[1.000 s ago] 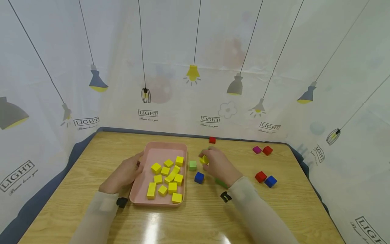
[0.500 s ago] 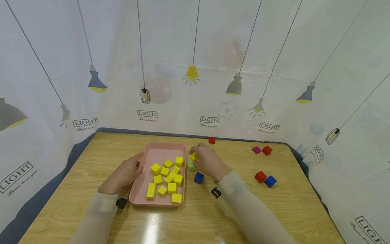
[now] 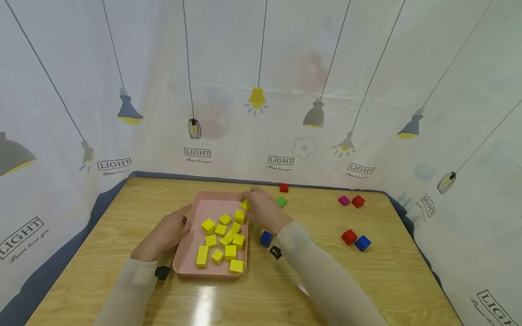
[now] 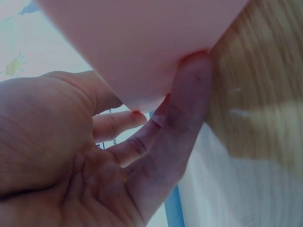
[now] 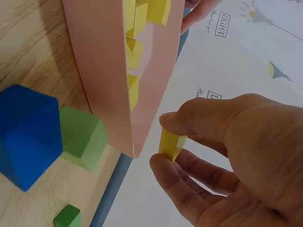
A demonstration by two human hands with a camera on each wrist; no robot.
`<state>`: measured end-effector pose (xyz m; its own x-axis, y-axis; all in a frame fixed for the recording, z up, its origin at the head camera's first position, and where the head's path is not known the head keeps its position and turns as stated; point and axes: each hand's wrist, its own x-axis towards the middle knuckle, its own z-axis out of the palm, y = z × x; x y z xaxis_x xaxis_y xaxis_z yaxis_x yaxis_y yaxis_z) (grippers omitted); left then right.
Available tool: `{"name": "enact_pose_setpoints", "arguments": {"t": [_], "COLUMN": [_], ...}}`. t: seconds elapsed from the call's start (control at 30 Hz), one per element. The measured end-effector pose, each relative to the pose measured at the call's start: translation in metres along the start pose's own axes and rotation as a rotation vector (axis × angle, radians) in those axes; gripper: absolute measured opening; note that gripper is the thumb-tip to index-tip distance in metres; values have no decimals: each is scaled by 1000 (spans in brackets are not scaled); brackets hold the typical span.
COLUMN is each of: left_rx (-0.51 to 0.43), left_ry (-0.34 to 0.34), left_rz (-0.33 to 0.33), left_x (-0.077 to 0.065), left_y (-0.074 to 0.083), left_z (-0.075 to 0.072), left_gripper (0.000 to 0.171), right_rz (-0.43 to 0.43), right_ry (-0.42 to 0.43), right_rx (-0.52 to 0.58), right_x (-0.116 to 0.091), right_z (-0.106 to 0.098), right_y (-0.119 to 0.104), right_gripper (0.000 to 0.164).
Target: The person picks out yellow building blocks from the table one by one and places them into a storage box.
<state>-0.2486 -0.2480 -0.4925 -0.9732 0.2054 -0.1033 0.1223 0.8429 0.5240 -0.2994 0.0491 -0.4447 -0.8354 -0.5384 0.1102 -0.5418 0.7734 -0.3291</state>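
Observation:
A pink tray (image 3: pixel 210 201) lies on the wooden table with several yellow blocks (image 3: pixel 208 226) in it, mostly cubes and a couple of longer ones. My left hand (image 3: pixel 165 231) grips the tray's left side; in the left wrist view, fingertips (image 4: pixel 196 71) press against the outer wall, and part of the thumb is hidden. Between thumb and fingers, my right hand (image 3: pixel 265 209) pinches a yellow block (image 5: pixel 169 143). That block is over the tray's right rim, near the far corner. Under the right hand, a light green cube (image 5: pixel 83 137) sits close to the tray's right wall.
Right of the tray are a blue cube (image 3: pixel 266 238) and a green block (image 3: pixel 281 201). A red cube (image 3: pixel 284 187) sits at the table's back edge. Farther right lie a magenta block (image 3: pixel 344 200), two red cubes (image 3: pixel 349 237) and another blue cube (image 3: pixel 363 243). A printed curtain surrounds the table.
My right hand has moved left with the pinched yellow block, from beyond the light green cube to the tray's right rim. The left hand and tray stay put.

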Motion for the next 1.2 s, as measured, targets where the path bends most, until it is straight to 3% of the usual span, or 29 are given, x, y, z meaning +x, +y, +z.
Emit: {"name": "enact_pose_setpoints", "arguments": {"t": [0.63, 1.2], "left_rx": [-16, 17], "left_ry": [3, 25], "left_rz": [-10, 30], "left_x": [-1, -2], "left_y": [0, 1], "left_z": [3, -1], "left_gripper": [60, 58], "right_rz": [24, 27], "right_ry": [-38, -18], "right_rx": [-3, -18], "right_x": [28, 20], "right_z": [15, 12], "right_y": [-7, 0], "right_gripper": [35, 31]}}
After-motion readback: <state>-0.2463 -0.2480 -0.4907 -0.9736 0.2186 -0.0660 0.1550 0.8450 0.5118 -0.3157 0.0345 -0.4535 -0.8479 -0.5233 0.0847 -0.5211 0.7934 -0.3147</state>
